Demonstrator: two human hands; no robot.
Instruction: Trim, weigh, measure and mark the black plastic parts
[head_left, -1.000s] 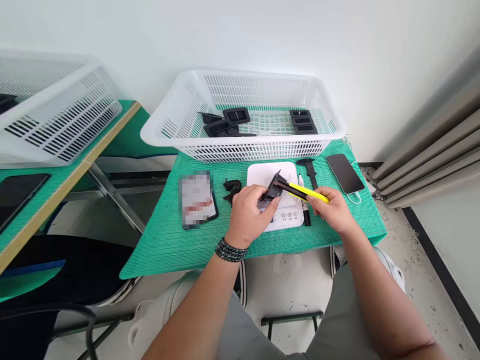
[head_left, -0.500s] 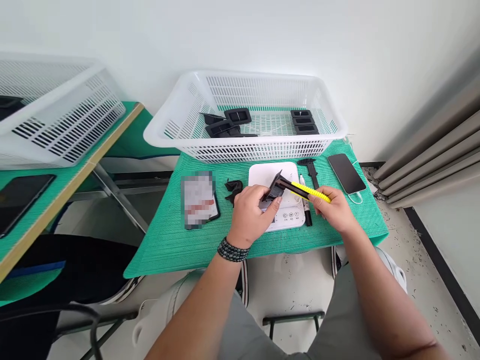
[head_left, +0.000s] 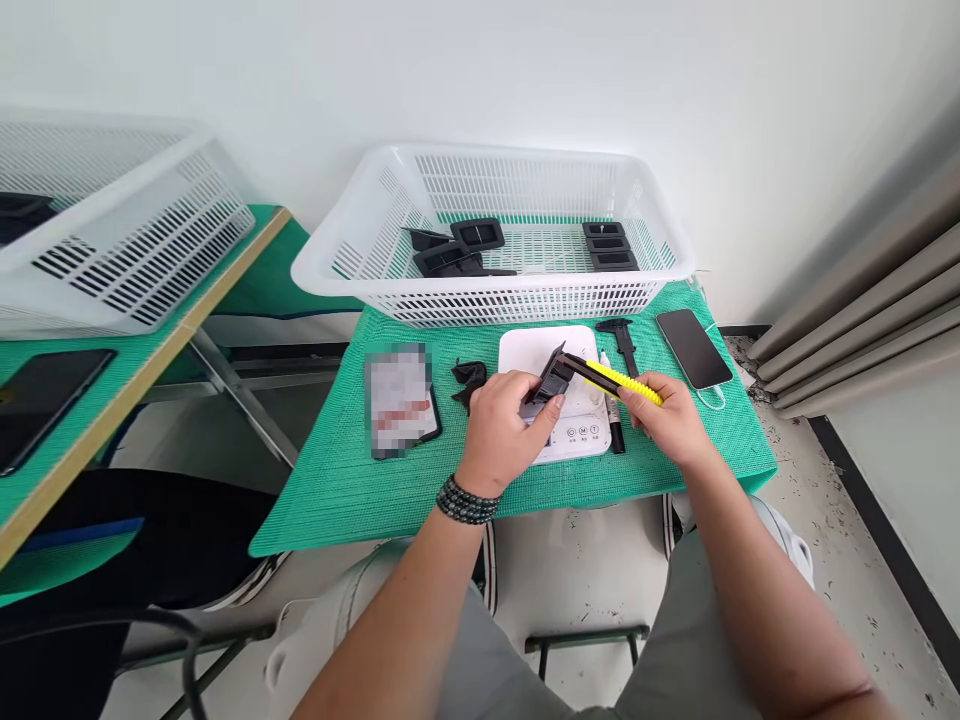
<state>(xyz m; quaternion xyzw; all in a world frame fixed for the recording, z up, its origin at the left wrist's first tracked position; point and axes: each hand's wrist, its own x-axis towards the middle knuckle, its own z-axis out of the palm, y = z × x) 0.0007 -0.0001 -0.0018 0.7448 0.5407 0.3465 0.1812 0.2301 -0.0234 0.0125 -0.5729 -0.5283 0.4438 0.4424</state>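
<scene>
My left hand (head_left: 501, 425) is closed round a black plastic part (head_left: 553, 377), holding it just above a white digital scale (head_left: 534, 352) on the green mat (head_left: 360, 485). My right hand (head_left: 670, 420) grips a yellow utility knife (head_left: 624, 381) whose dark tip touches the part's upper edge. A black marker (head_left: 612, 425) lies beside the scale, partly under my right hand. Small black offcuts (head_left: 466, 377) lie on the mat left of my left hand.
A white slatted basket (head_left: 495, 290) at the back holds several black plastic parts (head_left: 480, 236). A black caliper (head_left: 622, 338) and a dark phone (head_left: 694, 347) lie at the right. Blurred card on a phone (head_left: 399, 398) lies left. Another table with a basket (head_left: 112, 240) stands at the far left.
Both hands keep their hold. The knife tip has crept slightly along the part's edge. The view has shifted a little.
</scene>
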